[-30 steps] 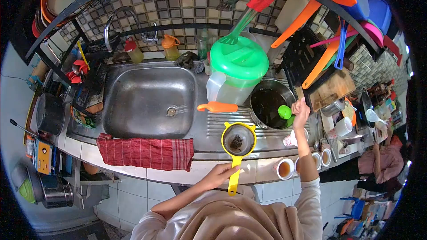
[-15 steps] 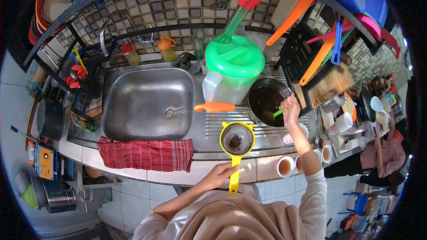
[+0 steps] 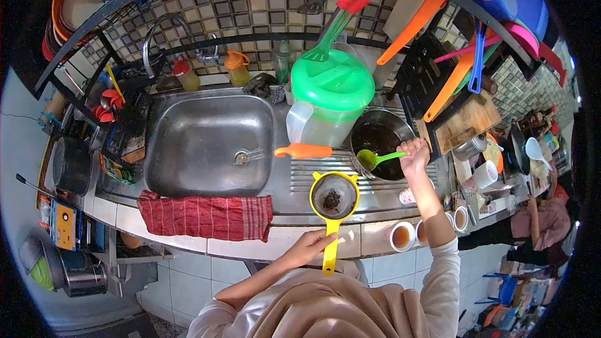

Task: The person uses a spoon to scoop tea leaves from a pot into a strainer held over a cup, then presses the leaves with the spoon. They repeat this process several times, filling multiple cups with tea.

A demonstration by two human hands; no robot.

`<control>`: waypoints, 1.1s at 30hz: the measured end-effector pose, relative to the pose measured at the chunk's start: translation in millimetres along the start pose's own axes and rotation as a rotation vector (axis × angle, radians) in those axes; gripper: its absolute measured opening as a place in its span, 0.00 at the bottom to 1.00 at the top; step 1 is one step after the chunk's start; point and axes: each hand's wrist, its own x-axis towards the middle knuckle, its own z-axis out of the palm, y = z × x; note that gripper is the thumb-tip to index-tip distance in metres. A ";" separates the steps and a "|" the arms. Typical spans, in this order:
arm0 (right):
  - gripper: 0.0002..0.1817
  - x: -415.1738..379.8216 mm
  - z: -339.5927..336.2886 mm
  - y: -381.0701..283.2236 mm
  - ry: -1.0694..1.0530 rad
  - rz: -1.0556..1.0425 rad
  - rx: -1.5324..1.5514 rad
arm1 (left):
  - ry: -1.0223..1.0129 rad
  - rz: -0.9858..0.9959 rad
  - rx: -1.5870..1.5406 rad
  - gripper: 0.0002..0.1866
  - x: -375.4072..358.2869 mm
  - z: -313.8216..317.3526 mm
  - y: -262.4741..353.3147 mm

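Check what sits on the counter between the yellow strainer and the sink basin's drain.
In the head view, the orange-handled tool lies on the ribbed drainboard between the yellow strainer and the sink drain; otherwise bare steel.

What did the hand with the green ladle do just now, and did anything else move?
The right hand dipped the small green plastic ladle into the steel pot of dark liquid, then lifted it out toward the pot's left rim, bowl level. The left hand kept gripping the yellow plastic strainer over the draining board, unmoved; nothing was let go.
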 end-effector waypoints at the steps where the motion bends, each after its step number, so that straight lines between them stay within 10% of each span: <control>1: 0.19 -0.2 1.5 -1.5 -0.004 0.003 0.012 | -0.004 0.000 -0.014 0.16 -0.1 0.1 0.5; 24: 0.16 12.1 5.6 -13.2 0.018 -0.370 -0.117 | -0.014 -0.005 0.021 0.18 -0.3 -1.7 3.4; 33: 0.17 3.7 7.3 -9.1 -0.369 -0.781 -1.301 | 0.037 0.062 0.014 0.17 0.2 0.8 -1.2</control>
